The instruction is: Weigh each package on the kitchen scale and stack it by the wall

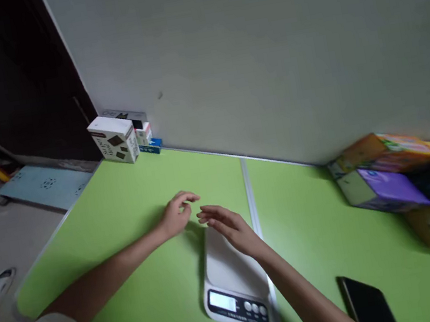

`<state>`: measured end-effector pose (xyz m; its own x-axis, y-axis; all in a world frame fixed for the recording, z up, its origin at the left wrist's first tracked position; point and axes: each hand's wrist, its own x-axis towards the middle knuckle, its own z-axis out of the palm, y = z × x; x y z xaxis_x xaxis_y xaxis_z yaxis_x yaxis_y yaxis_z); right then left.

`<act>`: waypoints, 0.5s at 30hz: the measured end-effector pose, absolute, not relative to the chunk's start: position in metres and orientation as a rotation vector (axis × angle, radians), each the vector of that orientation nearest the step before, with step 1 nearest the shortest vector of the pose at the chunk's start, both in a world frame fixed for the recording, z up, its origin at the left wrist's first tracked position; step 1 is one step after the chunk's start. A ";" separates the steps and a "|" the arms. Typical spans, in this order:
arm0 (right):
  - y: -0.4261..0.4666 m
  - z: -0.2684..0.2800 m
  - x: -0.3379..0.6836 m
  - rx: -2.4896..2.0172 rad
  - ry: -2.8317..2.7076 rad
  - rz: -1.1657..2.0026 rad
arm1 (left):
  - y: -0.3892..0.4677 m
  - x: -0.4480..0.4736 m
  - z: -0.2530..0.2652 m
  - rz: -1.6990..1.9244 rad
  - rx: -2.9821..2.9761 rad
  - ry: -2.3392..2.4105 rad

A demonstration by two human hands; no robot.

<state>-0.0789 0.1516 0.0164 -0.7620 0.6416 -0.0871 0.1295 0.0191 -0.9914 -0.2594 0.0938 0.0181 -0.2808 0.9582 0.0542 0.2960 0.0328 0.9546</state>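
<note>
A white digital kitchen scale [234, 283] lies on the green table, its lit display and round buttons facing me. My right hand [229, 228] hovers over the far end of its platform, fingers stretched out to the left and holding nothing. Just left of the scale, my left hand [178, 213] is held above the table with curved fingers apart and no object in it. The fingertips of both hands point toward each other with a small gap between. My right forearm hides part of the scale's right side.
Several small boxes, including a white box [116, 139], stand in the far left corner by the wall. Colourful cartons [390, 187] sit at the right. A black phone [367, 304] lies near the front right. A metal seam [249, 193] crosses the green table [298, 224].
</note>
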 end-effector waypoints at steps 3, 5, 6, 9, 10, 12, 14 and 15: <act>0.169 0.002 -0.146 -0.776 -1.730 1.946 | 0.100 -0.320 0.004 1.464 1.054 1.896; 0.182 -0.009 -0.191 -0.809 -1.649 1.981 | 0.109 -0.361 -0.007 1.545 0.894 2.035; 0.188 -0.014 -0.213 -0.828 -1.628 1.989 | 0.114 -0.381 -0.012 1.583 0.811 2.103; 0.205 -0.027 -0.273 -0.898 -1.638 1.980 | 0.130 -0.437 -0.027 1.670 0.598 2.269; 0.210 -0.030 -0.291 -0.922 -1.654 1.972 | 0.137 -0.453 -0.031 1.688 0.554 2.305; 0.221 -0.032 -0.322 -0.958 -1.687 1.957 | 0.150 -0.484 -0.037 1.710 0.506 2.346; 0.231 -0.031 -0.347 -0.970 -1.712 1.935 | 0.163 -0.508 -0.041 1.734 0.503 2.346; 0.237 -0.028 -0.357 -0.969 -1.725 1.919 | 0.168 -0.518 -0.042 1.752 0.509 2.331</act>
